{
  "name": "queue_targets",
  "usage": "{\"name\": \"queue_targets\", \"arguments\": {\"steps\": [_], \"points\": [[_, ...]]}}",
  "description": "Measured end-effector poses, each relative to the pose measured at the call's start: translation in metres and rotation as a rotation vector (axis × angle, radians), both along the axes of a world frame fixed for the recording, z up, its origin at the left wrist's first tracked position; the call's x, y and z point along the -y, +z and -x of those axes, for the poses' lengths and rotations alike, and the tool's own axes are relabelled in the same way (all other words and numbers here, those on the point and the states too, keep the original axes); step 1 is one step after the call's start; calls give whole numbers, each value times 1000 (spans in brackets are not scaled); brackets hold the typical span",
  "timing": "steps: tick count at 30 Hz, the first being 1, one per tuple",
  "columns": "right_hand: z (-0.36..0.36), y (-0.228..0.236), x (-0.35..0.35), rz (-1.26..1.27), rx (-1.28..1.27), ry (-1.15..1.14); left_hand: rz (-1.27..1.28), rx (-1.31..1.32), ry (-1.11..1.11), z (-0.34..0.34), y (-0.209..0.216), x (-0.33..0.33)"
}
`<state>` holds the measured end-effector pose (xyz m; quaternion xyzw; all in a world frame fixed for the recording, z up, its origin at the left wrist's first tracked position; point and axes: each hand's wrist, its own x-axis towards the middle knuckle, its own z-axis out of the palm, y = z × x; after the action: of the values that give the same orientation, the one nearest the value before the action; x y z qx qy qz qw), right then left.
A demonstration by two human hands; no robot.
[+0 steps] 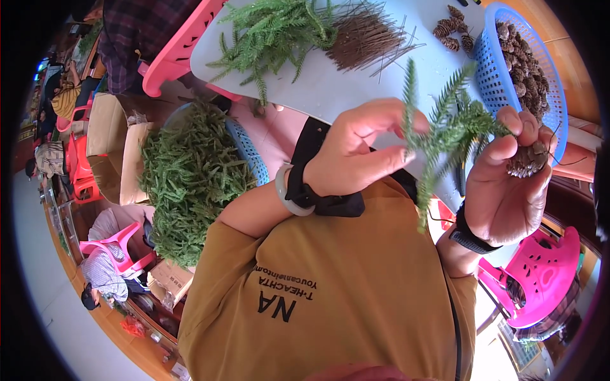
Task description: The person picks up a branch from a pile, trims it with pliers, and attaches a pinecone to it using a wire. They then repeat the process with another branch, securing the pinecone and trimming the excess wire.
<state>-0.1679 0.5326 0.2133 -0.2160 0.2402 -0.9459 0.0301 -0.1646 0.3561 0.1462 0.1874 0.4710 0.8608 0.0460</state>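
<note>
My right hand point(511, 184) is closed on a brown pine cone point(527, 160) and the stem end of a green artificial pine sprig point(454, 124). Thin dark wire sticks out beside the cone. The sprig spreads leftward from those fingertips, its needled branches pointing several ways. At its left side is my left hand point(362, 146), thumb and forefinger apart around the branch tips; some of its fingers are hidden behind the greenery. Both hands are raised over the near edge of the pale table point(286, 98).
A green sprig heap point(273, 38) and brown stem bundle point(368, 38) lie on the table. Loose cones point(450, 28) lie near a blue basket point(495, 82) of cones. Left stand a sprig-filled basket point(251, 152) and cardboard box point(108, 146). Pink chairs point(534, 273) flank me; people sit farther left.
</note>
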Motion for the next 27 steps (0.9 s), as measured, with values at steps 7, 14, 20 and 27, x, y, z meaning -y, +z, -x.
{"name": "queue_targets", "arguments": {"steps": [7,14,20,27], "points": [[0,-2,-1,48,39,-17,-6,-57,-11,1,-2,-1],[-5,-9,-3,-74,102,-128,-271,-71,47,5,5,3],[-3,-26,-2,-127,101,-165,-206,-58,38,8,13,14],[-7,-28,-2,-468,44,-288,-2,-60,141,5,30,20]]}}
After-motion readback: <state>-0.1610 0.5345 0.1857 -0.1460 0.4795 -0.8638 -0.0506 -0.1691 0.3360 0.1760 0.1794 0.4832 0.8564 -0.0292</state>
